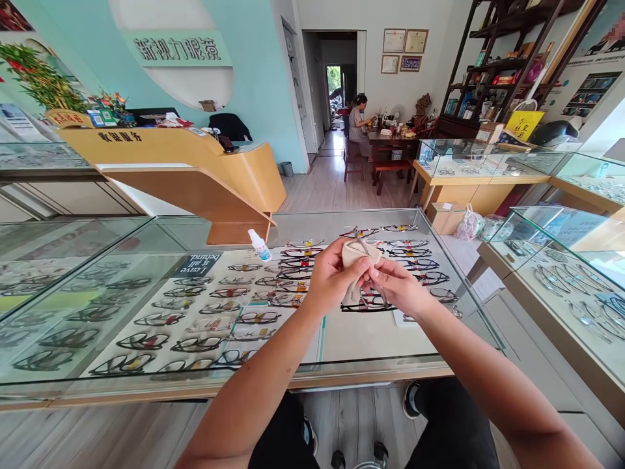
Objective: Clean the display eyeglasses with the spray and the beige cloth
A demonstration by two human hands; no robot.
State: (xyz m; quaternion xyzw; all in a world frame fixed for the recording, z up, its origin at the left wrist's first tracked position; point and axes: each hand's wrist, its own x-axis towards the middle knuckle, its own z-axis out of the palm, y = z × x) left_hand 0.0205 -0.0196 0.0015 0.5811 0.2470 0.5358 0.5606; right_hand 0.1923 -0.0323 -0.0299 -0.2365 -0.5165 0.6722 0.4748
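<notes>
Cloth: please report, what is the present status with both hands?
Left hand gripping cloth, right hand pinching beside it. Thin frame partly showing, rest hidden. Bottle on counter, apart from hands.

Far beyond the fingers [360, 266], 1 person [359, 124] sits at a dark wooden table [383, 138]; 4 framed papers [416, 42] hang above, slightly right. Well left of the fingers stand a wooden reception desk [166, 153] and 1 leafy plant [41, 81]. Right of the fingers, 1 cardboard box [445, 219] sits beside a plastic bag [469, 223]; dark shelves [517, 23] rise farther behind.
</notes>
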